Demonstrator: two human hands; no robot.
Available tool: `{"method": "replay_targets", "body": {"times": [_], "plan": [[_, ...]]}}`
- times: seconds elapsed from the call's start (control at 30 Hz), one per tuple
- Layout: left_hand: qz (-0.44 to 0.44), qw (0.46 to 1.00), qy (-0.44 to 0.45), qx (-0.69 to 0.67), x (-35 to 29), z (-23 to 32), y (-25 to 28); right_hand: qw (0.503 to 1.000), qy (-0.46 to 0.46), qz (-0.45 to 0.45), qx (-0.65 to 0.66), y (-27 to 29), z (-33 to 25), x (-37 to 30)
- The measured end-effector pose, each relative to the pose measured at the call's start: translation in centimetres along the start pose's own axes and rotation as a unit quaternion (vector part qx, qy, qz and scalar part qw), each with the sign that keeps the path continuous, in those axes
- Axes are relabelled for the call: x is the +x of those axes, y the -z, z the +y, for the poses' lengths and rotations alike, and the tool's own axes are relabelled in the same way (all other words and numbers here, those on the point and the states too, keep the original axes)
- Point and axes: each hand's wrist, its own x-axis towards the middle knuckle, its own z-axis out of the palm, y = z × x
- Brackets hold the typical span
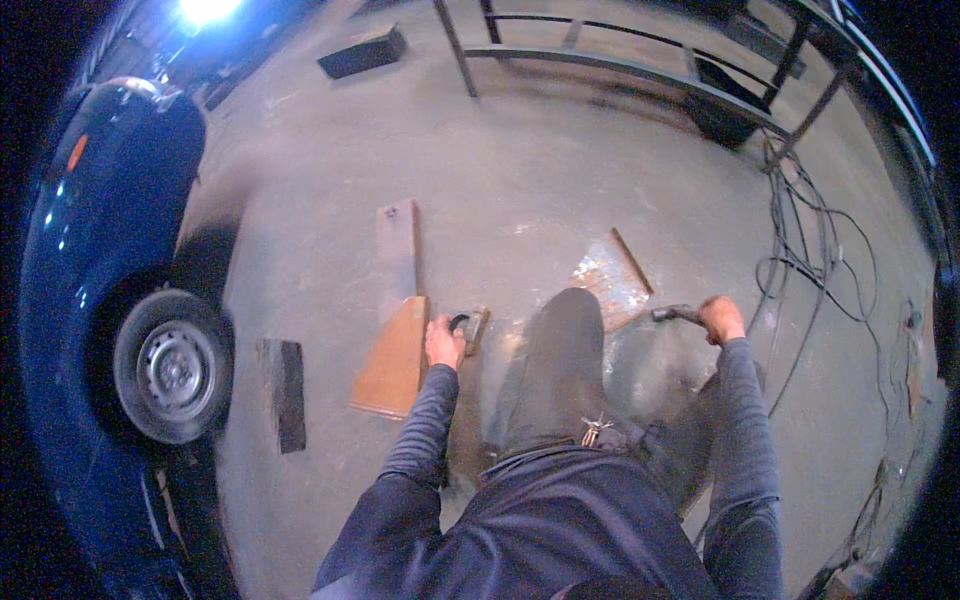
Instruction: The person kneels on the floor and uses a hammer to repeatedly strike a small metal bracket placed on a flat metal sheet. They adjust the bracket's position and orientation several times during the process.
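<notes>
My left hand (444, 343) is closed round a small metal piece (479, 328) with a dark curved part beside the fingers; its exact kind is not plain. Just left of that hand lies an orange-brown board (393, 362) with a slanted side. A paler plank (397, 245) extends away behind it. My right hand (721, 320) grips a hammer (676, 314), its dark head pointing left. Between my hands, beyond my knee, a rusty metal sheet (612, 277) with flaking pale paint and a raised brown edge lies on the floor.
A dark blue car with its wheel (175, 366) stands at the left, a dark block (283, 396) beside it. Another block (362, 53) lies far off. A metal frame (610, 68) stands at the back right. Loose black cables (800, 265) trail down the right.
</notes>
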Motion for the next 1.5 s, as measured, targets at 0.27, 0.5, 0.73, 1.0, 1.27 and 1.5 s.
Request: {"method": "replay_targets", "body": {"times": [0.27, 0.5, 0.73, 1.0, 1.27, 1.5], "plan": [[-0.042, 0.971, 0.196, -0.131, 4.1, -3.9, -5.5, 0.969, -0.171, -0.055, 0.17, 6.7, -4.8, -0.3], [-0.193, 0.967, 0.167, 0.031, 4.4, -6.9, -12.1, 0.995, -0.084, -0.042, 0.032, 4.3, -1.2, -0.7], [-0.154, 0.974, 0.166, 0.029, 9.7, -13.4, -12.8, 0.957, -0.193, -0.038, 0.213, 8.1, -5.5, 0.6], [0.025, 0.995, 0.069, 0.074, 4.6, -7.0, -8.2, 0.954, -0.186, -0.031, 0.234, 10.7, -7.2, 0.4], [-0.071, 0.99, 0.056, 0.109, -2.9, 1.7, -8.9, 0.973, -0.147, -0.047, 0.172, 9.8, -6.4, 1.4], [-0.155, 0.979, 0.018, 0.134, -2.1, 4.9, -8.2, 0.959, -0.196, -0.047, 0.198, 7.8, -5.4, 1.0]]}}
